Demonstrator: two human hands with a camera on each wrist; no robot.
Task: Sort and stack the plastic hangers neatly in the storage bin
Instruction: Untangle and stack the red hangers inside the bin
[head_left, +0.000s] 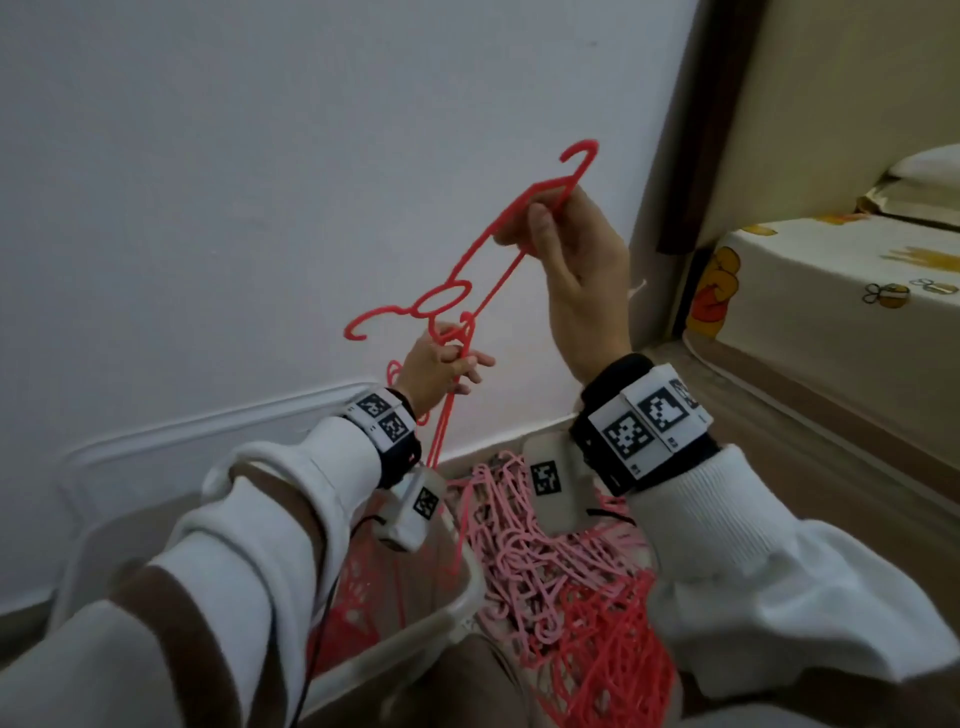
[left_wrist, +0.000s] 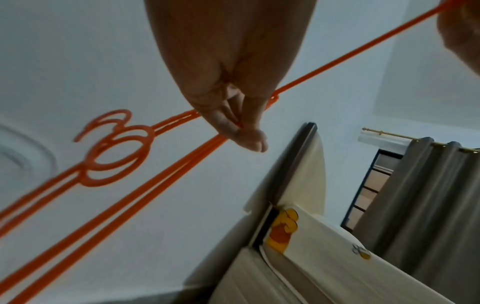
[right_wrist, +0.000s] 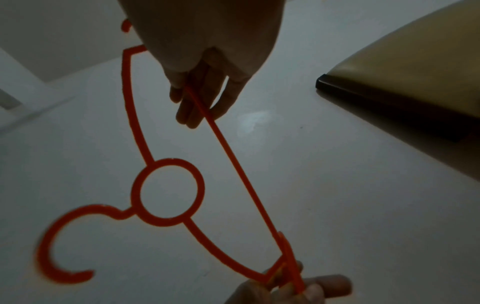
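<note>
My right hand (head_left: 524, 228) is raised and grips a red plastic hanger (head_left: 496, 286) near one end, fingers curled round its bar (right_wrist: 207, 119). The hanger's ring (right_wrist: 167, 191) and hook (right_wrist: 52, 242) point towards the wall. My left hand (head_left: 457, 358) sits lower and pinches the hanger's other end together with a bundle of red hangers (head_left: 444, 415) that hangs down into the translucent storage bin (head_left: 395, 649). The left fingers (left_wrist: 241, 127) close on the bundle's bars (left_wrist: 116, 148). More red hangers lie inside the bin, partly hidden by my left arm.
A tangled pile of pink and red hangers (head_left: 561, 571) lies on the floor right of the bin. A white wall (head_left: 260, 208) stands close ahead. A bed with a cartoon-print sheet (head_left: 831, 291) fills the right side beside a dark wooden post (head_left: 696, 156).
</note>
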